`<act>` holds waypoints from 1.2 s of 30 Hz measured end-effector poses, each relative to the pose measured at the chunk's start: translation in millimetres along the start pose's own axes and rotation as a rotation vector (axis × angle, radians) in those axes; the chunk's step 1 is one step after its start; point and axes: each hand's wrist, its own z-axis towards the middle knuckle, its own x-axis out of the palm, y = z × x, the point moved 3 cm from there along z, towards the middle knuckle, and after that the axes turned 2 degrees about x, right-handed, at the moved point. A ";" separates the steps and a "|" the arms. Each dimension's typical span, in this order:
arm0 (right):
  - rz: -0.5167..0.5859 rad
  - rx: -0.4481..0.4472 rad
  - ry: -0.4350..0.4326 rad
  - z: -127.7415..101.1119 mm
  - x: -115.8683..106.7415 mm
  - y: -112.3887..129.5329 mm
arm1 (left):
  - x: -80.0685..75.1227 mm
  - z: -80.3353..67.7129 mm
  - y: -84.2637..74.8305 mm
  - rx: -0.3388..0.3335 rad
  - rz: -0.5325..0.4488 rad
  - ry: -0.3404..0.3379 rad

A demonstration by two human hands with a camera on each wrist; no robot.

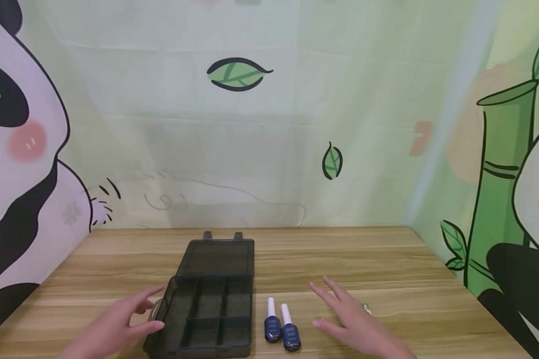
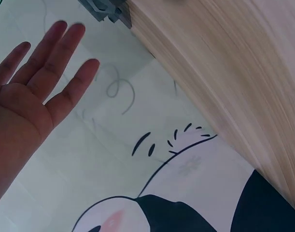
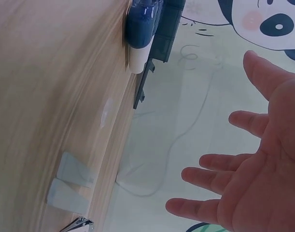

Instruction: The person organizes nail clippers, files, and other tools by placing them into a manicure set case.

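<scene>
A dark, see-through compartment box [image 1: 206, 314] lies on the table with its lid [image 1: 220, 257] folded back flat. My left hand [image 1: 121, 321] is at the box's left side, thumb and fingers apart, the tips overlapping its edge in the head view. The left wrist view shows that palm [image 2: 21, 111] with nothing in it. Right of the box are two blue nail polish bottles [image 1: 272, 326] with white caps, lying side by side. My right hand [image 1: 348, 319] hovers to the right of them, fingers spread. Its palm [image 3: 263, 169] holds nothing in the right wrist view.
Two pale, translucent pieces [image 3: 72, 179] and a small metallic object [image 3: 78, 224] lie on the wooden table, seen in the right wrist view; my right hand largely hides that spot in the head view. A panda-print cloth [image 1: 251, 149] hangs behind the table [image 1: 341, 244].
</scene>
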 end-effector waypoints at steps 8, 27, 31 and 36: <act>-0.001 0.000 0.014 -0.5 1.8 -1.0 | -1.8 -1.5 14.9 0.009 -0.223 0.158; -0.003 -0.001 0.023 -2.6 2.5 -0.7 | 7.6 6.9 30.8 0.107 -0.528 0.273; -0.025 -0.011 0.007 -2.5 2.6 -0.6 | 8.9 7.7 33.1 0.084 -0.522 0.277; -0.054 -0.030 -0.017 -2.3 3.1 -1.1 | 10.0 8.1 35.2 0.025 -0.516 0.284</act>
